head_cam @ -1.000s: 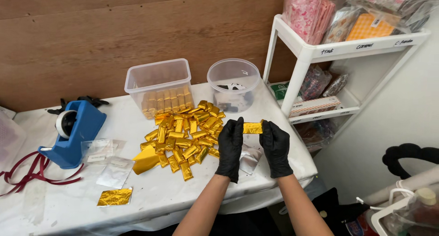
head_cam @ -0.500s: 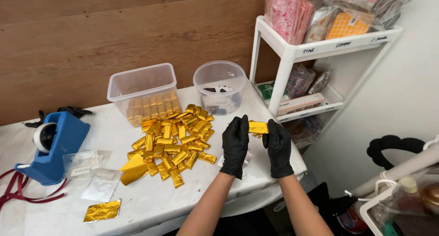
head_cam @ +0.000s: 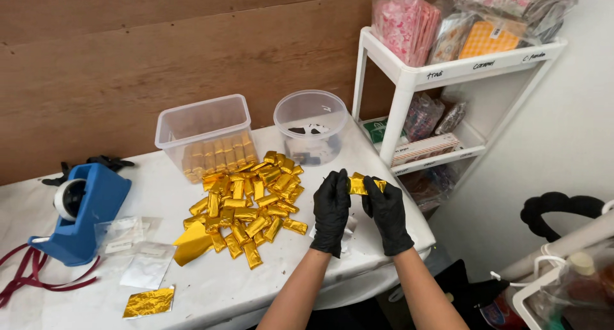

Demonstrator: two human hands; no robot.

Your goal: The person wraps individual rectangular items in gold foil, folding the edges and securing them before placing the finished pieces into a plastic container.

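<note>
Holding one gold foil-wrapped bar (head_cam: 359,185) between them, the gloved left hand (head_cam: 331,210) and right hand (head_cam: 385,213) have lifted it slightly above the surface (head_cam: 211,291), right of the gold pile (head_cam: 246,205), foil now looking more creased.

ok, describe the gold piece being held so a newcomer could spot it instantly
Start at the white table and its heap of gold foil-wrapped bars. Right of the heap, two black-gloved hands meet above the table edge. The gold foil piece pinched between left hand and right hand is the only one off the table.
</note>
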